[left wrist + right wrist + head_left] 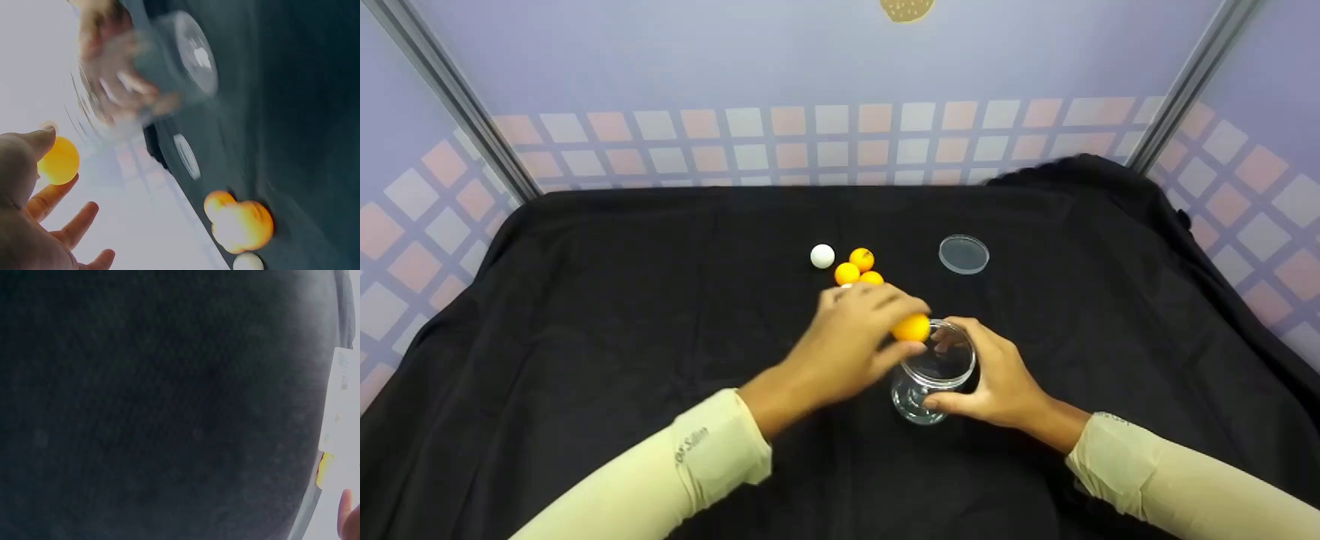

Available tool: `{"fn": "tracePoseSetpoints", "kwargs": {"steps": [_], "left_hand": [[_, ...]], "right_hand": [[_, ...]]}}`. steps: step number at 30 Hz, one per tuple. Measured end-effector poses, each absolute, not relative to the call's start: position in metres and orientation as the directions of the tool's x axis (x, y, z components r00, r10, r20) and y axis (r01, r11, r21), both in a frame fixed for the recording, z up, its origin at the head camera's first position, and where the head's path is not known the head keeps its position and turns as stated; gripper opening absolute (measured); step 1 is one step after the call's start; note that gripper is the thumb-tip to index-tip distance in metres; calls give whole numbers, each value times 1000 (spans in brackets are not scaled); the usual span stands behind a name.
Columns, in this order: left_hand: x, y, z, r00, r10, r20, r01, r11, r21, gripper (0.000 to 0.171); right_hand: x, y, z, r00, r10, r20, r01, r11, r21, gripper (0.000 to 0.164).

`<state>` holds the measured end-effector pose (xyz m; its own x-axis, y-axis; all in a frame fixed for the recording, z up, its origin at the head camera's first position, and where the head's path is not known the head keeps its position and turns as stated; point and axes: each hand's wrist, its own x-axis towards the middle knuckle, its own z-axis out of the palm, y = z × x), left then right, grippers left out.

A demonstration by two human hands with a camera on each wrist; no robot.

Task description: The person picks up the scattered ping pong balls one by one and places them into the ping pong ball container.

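The head view is evenly and softly lit, the pale wall (825,67) bright, the black cloth (585,300) dark with only faint folds, small glints on the rim of the glass jar (937,384), and the left hand (844,337) slightly soft. The left wrist view is hazy, its background washed out to near white, the jar blurred with a bright highlight on its base, and glare burning out part of the clustered orange balls (260,226). The right wrist view is mostly dim and murky, overexposed along its right edge.
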<state>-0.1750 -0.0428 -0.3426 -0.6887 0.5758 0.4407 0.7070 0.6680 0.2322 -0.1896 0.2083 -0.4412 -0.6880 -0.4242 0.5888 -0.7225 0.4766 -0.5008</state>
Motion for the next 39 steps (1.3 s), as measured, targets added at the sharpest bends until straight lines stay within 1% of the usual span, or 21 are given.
{"fn": "tracePoseSetpoints", "kwargs": {"steps": [5,11,18,26,39], "left_hand": [[-165,-24,-349,-638,632,440,755,625,197,38],[-160,-17,-358,-622,644,446,766,618,176,37],[-161,-16,-359,-628,637,447,765,610,205,38],[-161,-16,-359,-634,632,444,759,618,205,40],[-161,-15,-360,-659,611,439,736,645,207,41]], "right_hand": [[-188,209,-442,-700,-421,577,-709,506,-491,91],[-187,206,-442,-698,-422,578,-710,509,-487,91],[-188,206,-441,-695,-425,580,-714,503,-487,91],[-187,207,-441,-702,-424,572,-707,511,-489,90],[-189,209,-441,-681,-440,585,-728,495,-475,90]]}}
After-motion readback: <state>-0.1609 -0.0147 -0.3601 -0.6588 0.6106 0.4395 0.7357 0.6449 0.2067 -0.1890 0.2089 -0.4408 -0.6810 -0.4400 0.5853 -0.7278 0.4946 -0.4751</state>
